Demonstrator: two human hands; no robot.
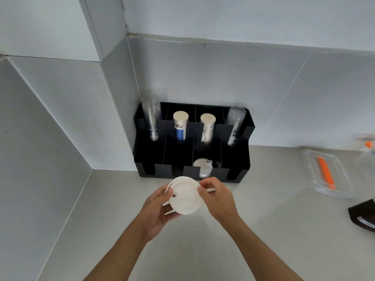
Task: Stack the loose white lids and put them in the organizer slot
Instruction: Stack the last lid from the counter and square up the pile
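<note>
Head view: both hands (160, 209) cup stacked white lids (185, 196).

Two hands are in front of the organizer: the left hand (157, 209) and the right hand (218, 196), both on a bunch of white lids (185, 196). At least two lids show by their edges; the exact number I can't tell. More white lids (202, 167) sit in a near slot of the one black organizer (239, 171), count unclear. The far row has four stacks of cups: two clear stacks, one at the left end (151, 116) and one at the right end (235, 124), and two paper stacks between them, one blue-printed (180, 126) and one line-printed (207, 127). Off to the right lies one clear container (310, 169) with one orange item (325, 172) inside.
</note>
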